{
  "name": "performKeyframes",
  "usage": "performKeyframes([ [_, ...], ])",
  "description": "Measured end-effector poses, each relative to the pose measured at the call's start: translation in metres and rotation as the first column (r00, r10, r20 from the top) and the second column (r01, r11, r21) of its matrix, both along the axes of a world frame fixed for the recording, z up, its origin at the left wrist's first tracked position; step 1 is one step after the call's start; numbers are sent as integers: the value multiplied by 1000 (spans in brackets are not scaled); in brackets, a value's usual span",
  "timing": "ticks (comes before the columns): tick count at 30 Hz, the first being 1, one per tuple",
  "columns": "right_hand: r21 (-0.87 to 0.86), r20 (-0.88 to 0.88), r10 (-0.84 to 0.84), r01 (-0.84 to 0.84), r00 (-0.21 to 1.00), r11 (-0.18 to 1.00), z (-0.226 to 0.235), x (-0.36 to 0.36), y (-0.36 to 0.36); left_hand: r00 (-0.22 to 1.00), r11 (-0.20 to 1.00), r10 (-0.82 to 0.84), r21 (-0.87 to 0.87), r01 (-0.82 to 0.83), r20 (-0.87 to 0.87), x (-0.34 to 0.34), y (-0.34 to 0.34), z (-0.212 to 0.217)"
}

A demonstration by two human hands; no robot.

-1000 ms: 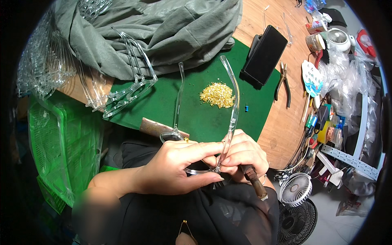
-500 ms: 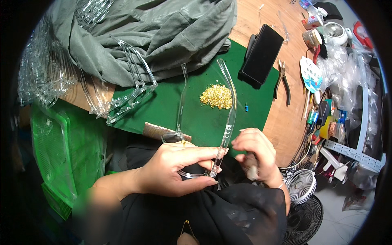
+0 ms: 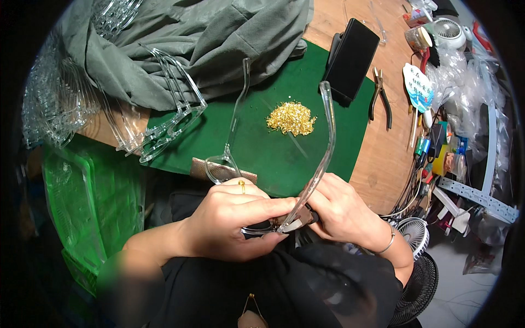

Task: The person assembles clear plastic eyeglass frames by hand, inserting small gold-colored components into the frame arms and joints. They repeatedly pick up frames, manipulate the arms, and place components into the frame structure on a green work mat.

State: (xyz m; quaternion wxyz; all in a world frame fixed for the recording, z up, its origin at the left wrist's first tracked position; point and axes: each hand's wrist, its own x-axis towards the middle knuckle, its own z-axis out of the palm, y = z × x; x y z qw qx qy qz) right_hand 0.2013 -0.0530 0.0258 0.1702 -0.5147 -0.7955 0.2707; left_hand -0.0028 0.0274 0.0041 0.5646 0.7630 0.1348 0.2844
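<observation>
My left hand (image 3: 229, 221) is closed around the front of a clear plastic eyeglass frame (image 3: 236, 117). Both temples point away from me over the green mat (image 3: 262, 172). Against the frame's right-hand hinge, my right hand (image 3: 342, 213) is closed on a small brown-and-dark tool with a pale edge (image 3: 295, 223); its kind is mostly hidden by the fingers. A pile of tiny gold-coloured metal pieces (image 3: 291, 118) lies on the mat beyond my hands. A brown strip (image 3: 201, 168) sits at the mat's near edge, partly behind the frame.
Left of the mat are several clear eyeglass frames (image 3: 175, 123), a grey cloth (image 3: 219, 54) and a green plastic crate (image 3: 93, 202). A black phone (image 3: 353, 60) and pliers (image 3: 379, 101) lie on the right. Small fans (image 3: 413, 235), cables and plastic bags crowd the far right.
My right hand has come in from the right, bringing the small tool against the frame's hinge. The right temple has swung outward to the right, and the view has shifted slightly.
</observation>
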Motion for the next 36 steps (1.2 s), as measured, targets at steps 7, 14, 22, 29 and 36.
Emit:
performKeyframes([
  [7, -28, -7, -67, 67, 998, 997, -17, -3, -14, 995, 992, -79, 95, 85, -67, -1, 6, -7],
  [14, -397, -236, -203, 97, 950, 913, 7, 14, -1, 995, 994, -51, -96, 43, -81, 3, 10, -1],
  [22, -782, -622, -665, -375, 413, 498, 11, 13, -49, 998, 998, -10, -57, 7, -61, 30, -1, -5],
  [29, -664, -566, -824, -588, -9, 462, -1, -11, -63, 991, 883, 127, 451, -130, 36, 59, -10, -9],
  [36, -691, -503, -863, -617, 36, 377, 2, -12, -49, 964, 787, 263, 569, -238, 40, 56, -18, -8],
])
